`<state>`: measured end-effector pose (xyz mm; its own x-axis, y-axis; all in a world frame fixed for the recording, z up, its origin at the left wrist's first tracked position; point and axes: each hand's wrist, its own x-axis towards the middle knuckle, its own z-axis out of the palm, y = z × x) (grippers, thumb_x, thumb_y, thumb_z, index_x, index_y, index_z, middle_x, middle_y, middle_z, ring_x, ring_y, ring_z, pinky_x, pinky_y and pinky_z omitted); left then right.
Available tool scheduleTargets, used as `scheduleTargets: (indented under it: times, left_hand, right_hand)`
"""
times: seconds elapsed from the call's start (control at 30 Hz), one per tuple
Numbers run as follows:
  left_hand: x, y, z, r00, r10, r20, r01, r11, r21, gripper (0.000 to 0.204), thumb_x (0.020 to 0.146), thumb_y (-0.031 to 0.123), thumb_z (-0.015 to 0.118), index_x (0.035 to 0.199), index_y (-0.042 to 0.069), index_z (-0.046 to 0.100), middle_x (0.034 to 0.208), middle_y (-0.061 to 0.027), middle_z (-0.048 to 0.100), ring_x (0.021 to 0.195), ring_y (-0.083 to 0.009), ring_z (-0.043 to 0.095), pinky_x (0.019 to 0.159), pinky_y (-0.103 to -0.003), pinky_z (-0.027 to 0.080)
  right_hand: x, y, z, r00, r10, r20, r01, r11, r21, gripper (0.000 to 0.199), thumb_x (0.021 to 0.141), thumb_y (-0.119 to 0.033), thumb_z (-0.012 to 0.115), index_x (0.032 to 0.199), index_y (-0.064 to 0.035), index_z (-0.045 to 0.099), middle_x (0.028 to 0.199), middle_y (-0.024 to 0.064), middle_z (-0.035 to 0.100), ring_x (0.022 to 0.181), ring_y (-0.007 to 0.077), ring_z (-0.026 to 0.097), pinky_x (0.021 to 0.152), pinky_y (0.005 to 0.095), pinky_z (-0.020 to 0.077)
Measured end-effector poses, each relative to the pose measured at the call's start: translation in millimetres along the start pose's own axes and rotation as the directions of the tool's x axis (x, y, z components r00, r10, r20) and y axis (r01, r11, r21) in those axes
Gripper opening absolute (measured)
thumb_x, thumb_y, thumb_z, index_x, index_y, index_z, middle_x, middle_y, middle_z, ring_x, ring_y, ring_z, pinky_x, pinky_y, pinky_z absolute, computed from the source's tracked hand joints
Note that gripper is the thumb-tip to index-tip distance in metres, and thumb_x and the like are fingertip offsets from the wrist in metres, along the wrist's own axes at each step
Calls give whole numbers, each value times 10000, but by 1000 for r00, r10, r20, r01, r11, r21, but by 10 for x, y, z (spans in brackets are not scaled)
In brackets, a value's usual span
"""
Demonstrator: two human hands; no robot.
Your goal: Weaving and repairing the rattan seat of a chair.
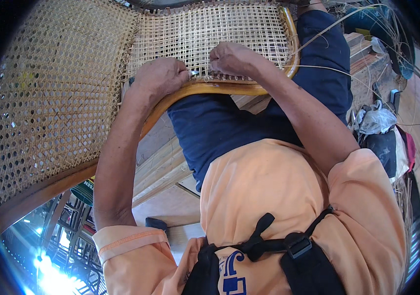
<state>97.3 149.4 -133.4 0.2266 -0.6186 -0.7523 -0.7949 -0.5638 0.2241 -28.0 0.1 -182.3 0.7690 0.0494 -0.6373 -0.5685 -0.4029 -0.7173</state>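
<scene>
A woven cane panel (197, 37) with an open square grid stretches across a glossy curved rattan frame (229, 88) over my lap. My left hand (162, 77) is closed at the panel's near edge, close to the frame. Beyond its fingertips pokes a small tool with a shiny metal tip (193, 73); the rest of it is hidden in the fist. My right hand (233, 60) rests just to the right over the weave, fingers curled together. Whatever is between those fingers cannot be made out. Loose cane strands (325, 67) trail off the frame's right side.
At the left rises a larger panel of finished cane weave (52, 93) with a wooden rail (47, 189). Wooden planks (163, 169) lie below. On the right are stacked wood (367, 64), a clear plastic bag (378, 119) and a dark cloth item (382, 150).
</scene>
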Motion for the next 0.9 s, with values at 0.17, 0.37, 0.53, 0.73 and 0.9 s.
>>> scheduleTargets:
  times: [0.17,0.37,0.53,0.73,0.9]
  left_hand:
    - [-36,79,-39,996,74,-57,-70,994,82,249,820,303,511,874,127,679,825,-111,662,786,-301,635,710,-424,504]
    - [122,58,-40,994,108,-22,-105,987,122,242,823,281,524,856,83,661,813,-152,647,747,-335,619,685,-429,490]
    - [223,289,-231,974,-91,205,51,979,196,280,739,193,537,936,38,662,905,-166,660,837,-315,646,742,-417,512]
    - [283,126,-112,977,-55,207,33,994,107,237,764,263,560,850,72,670,837,-166,650,784,-337,628,704,-421,493]
    - [177,109,-12,995,-37,88,26,992,124,256,784,286,555,848,63,663,849,-173,645,804,-338,623,718,-428,491]
  right_hand:
    - [5,61,71,993,-12,-118,3,997,-77,244,790,-214,556,921,-34,655,755,164,638,700,293,633,659,368,497]
    - [51,128,86,984,-126,-129,98,974,-204,246,770,-207,551,910,-34,656,804,165,639,742,300,630,670,355,502]
    - [141,263,203,986,-84,-144,51,974,-222,246,768,-216,554,881,-24,657,862,154,630,794,290,623,659,329,500]
    - [379,294,303,950,-244,-194,211,962,-175,216,784,-189,533,755,-4,643,754,158,633,719,273,638,637,339,506]
    - [97,-83,242,979,3,-203,-87,910,-405,209,772,-189,523,766,-23,650,765,175,643,798,293,643,694,360,505]
